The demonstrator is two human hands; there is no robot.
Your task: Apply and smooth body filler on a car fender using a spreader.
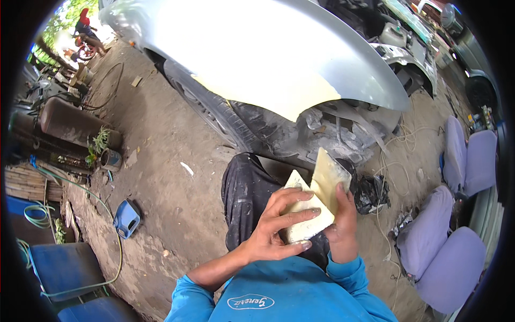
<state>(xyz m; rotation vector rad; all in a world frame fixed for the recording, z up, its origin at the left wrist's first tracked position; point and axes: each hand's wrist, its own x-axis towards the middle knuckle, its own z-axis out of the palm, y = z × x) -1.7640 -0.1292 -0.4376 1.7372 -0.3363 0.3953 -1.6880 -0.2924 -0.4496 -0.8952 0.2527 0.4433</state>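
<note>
In front of my lap, my left hand is closed on a pale yellow, flat putty spreader, fingers across its face and thumb along its lower edge. My right hand grips a second flat piece, a putty board with yellowish smears, standing tilted up beside the first. The two pieces meet or overlap near the middle; the exact contact is hidden. Ahead is a silver car fender with a pale yellow filler patch above the wheel opening. Neither hand touches it.
A car tyre lies close under the fender. On the right are purple-covered seats, a black plastic bag and loose cable. To the left, a blue container sits by a hose. A person is far off.
</note>
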